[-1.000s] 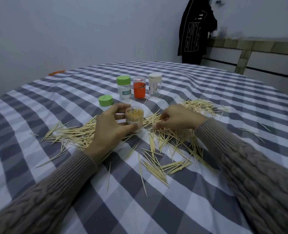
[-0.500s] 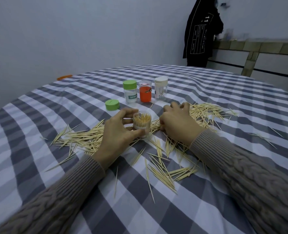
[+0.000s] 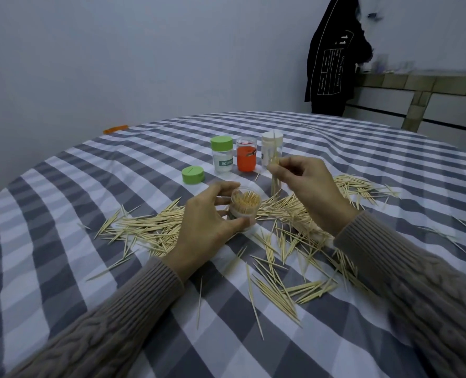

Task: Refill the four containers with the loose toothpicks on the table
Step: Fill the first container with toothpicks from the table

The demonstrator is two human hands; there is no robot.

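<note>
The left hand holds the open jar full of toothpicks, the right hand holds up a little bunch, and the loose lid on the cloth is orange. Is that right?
Not quite. The loose lid is green, as the head view shows. The rest is right: the left hand holds the open jar, and the right hand pinches a little bunch of toothpicks.

Grey-white checked tablecloth (image 3: 95, 268), green lid (image 3: 193, 174), orange container (image 3: 246, 159), pale toothpicks (image 3: 155, 227)

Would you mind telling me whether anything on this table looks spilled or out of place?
Yes. Loose toothpicks lie scattered across the checked tablecloth around both hands, pointing every way. A green lid sits apart beside the capped containers, off the open container that the left hand holds.
</note>
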